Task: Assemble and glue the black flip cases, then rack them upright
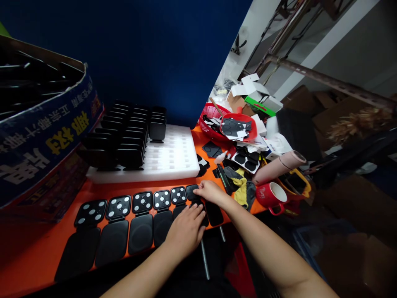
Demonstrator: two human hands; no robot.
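Observation:
A row of hinged black folding pieces lies opened out along the table's front, square lids above and larger smooth pads below. Several upper squares, such as the dotted black square (118, 207), carry light round dots. My left hand (187, 227) rests flat over the lower pads towards the row's right end, fingers stretched out and partly covering them. Above it, my right hand (211, 192) has its fingertips pinched together at the right edge of a plain black square (192, 192). Whatever is between those fingertips is hidden. Another black pad (214, 213) lies below my right wrist.
On the orange table (34, 252), a white foam tray (176, 155) holds rows of upright black pieces. A printed carton (49, 136) of black parts stands left. To the right are a red basket (208, 114), a red mug (270, 194), a pink bottle (279, 167) and a cloth (242, 190).

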